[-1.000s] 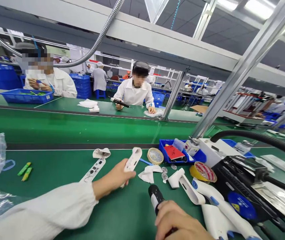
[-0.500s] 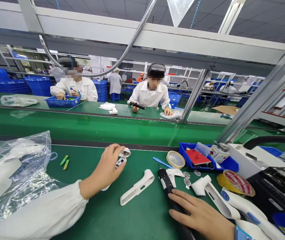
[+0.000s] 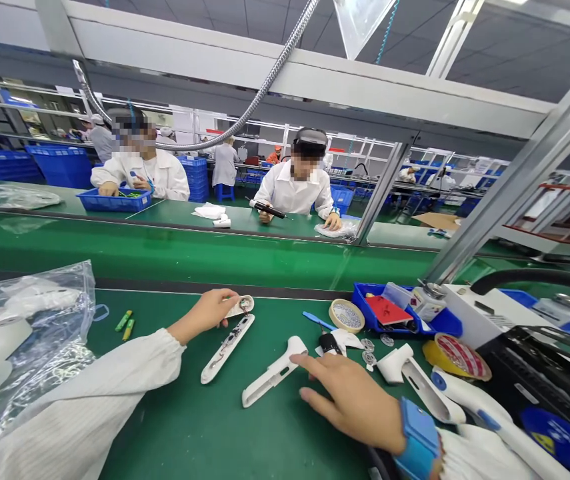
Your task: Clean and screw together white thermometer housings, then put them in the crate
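Observation:
My left hand point(image 3: 205, 315) is closed round the round head of a white plastic housing half point(image 3: 227, 349) with a circuit board and wires inside. The long handle of this half lies on the green bench. My right hand point(image 3: 347, 400) is open, fingers stretched towards an empty white shell half point(image 3: 272, 377); whether the fingertips touch its end I cannot tell. Partly hidden behind the right hand lies a black electric screwdriver point(image 3: 329, 343). Two green-and-yellow batteries point(image 3: 125, 323) rest left of my left hand.
Clear plastic bags with white parts point(image 3: 29, 333) cover the left side. To the right are a dish of screws point(image 3: 347, 315), a blue parts bin point(image 3: 365, 300), yellow tape point(image 3: 457, 357) and more white housings point(image 3: 435, 393). Co-workers point(image 3: 297, 180) sit across the bench.
My right hand has left the screwdriver and moved left to the white shell half. My left hand has shifted up and left, uncovering the board inside its housing half.

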`<state>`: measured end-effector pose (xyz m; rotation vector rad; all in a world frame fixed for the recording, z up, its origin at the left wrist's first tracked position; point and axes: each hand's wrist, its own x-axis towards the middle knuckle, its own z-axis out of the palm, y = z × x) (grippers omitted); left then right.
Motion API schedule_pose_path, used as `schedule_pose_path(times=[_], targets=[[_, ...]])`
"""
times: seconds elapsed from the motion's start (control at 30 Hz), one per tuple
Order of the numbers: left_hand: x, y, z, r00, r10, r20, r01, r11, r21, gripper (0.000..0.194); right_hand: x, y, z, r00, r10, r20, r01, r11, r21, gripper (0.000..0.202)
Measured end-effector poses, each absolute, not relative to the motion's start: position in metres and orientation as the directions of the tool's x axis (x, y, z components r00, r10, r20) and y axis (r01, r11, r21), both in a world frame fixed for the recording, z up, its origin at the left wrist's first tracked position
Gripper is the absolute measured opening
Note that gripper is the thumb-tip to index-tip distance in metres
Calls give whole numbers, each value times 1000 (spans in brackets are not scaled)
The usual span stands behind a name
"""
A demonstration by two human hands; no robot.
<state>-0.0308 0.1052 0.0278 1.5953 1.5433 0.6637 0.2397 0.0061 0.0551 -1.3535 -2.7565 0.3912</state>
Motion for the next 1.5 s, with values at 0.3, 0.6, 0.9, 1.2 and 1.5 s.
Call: schedule_pose_path(times=[0.3,0.6,0.9,1.2,1.5], targets=[[-46,92,22,340,834,-434,118,420,900,41,211,70,49,-641,765,61,754,643,-133,26],[-22,84,3,462,835,-300,-281,459,843,34,149,84,54,-629,758,172,752,650,-112,18],[-17,79,-5,419,882,-215,-485,417,769,26,123,106,45,-607,775,173,771,628,-109,10],[-13,77,-5,355,913,-203,-538,377,754,21,118,104,39,-595,787,164,780,615,-115,11],[-15,73,-2,334,912,-237,-511,387,767,20,113,109,34,-634,755,168,709,654,-263,11]])
